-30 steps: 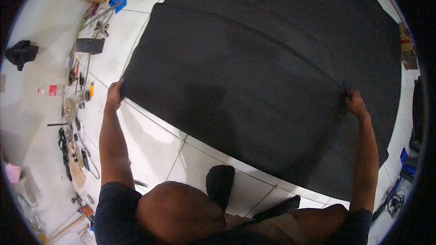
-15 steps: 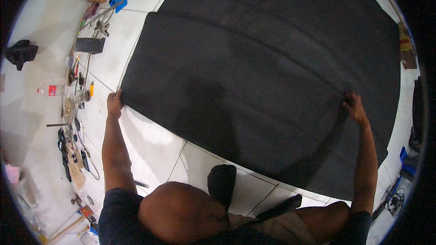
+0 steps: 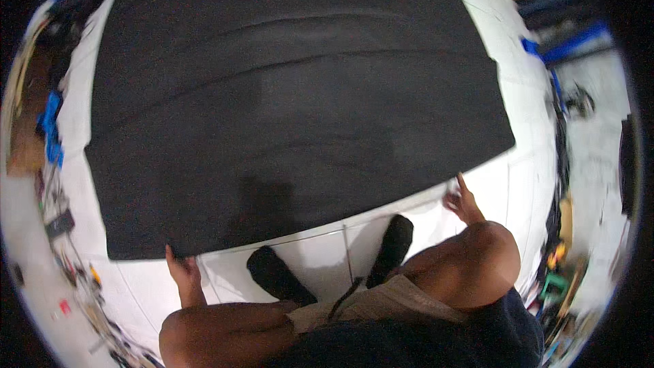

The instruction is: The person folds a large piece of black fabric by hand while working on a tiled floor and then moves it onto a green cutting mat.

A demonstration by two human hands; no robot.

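Observation:
A large black sheet (image 3: 293, 116), seemingly cloth, covers much of the white floor in front of me, with low wrinkles across it. Its outline has a small step on each side. At the near left edge, my left hand (image 3: 184, 276) is closed on the sheet, thumb over the top and other fingers partly hidden at the rim. My right hand (image 3: 464, 203) is beside the near edge farther right, thumb raised at the border and blurred fingers apart, apparently holding nothing. I squat between them, both dark-covered feet (image 3: 276, 274) just short of the sheet.
White floor tiles (image 3: 306, 259) show around the sheet. Along the left lie a blue cloth (image 3: 51, 126), a dark block (image 3: 60, 223) and several small tools. Blue and dark items (image 3: 572, 44) are at the far right; a green object (image 3: 555, 285) sits among clutter at the near right.
My view has turned, so the sheet now lies more squarely ahead. Both hands are closer to my knees. The right hand has come off the sheet's surface to its near edge.

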